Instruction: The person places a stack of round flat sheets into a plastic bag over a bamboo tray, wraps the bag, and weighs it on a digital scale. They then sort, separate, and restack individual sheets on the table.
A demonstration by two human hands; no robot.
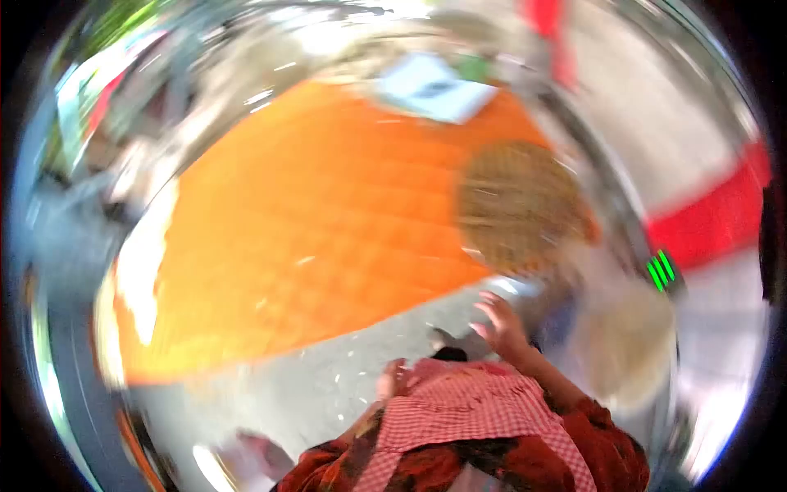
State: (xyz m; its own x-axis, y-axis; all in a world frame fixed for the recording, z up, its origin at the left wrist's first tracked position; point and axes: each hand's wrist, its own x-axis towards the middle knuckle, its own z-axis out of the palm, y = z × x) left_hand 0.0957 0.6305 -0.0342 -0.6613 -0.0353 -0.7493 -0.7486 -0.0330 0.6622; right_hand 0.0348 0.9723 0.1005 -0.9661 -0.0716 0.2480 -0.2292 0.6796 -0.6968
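Observation:
My right hand (502, 326) is raised in front of the apron with its fingers apart and nothing in them. Just beyond it lies a small pale, shiny thing (515, 286), too blurred to name. Further out is a round brown woven tray (518, 205), resting on the near right part of an orange quilted sheet (320, 221). My left hand (392, 380) hangs low beside the red-and-white checked apron (467, 394); motion blur hides how its fingers are set, and I see nothing plainly held.
A white and light-blue sheet or bag (434, 88) lies at the orange sheet's far edge. Grey floor (328, 377) with small pale scraps shows in front of me. To the right stand a large pale, rounded shape (627, 344) and a red strip (713, 209).

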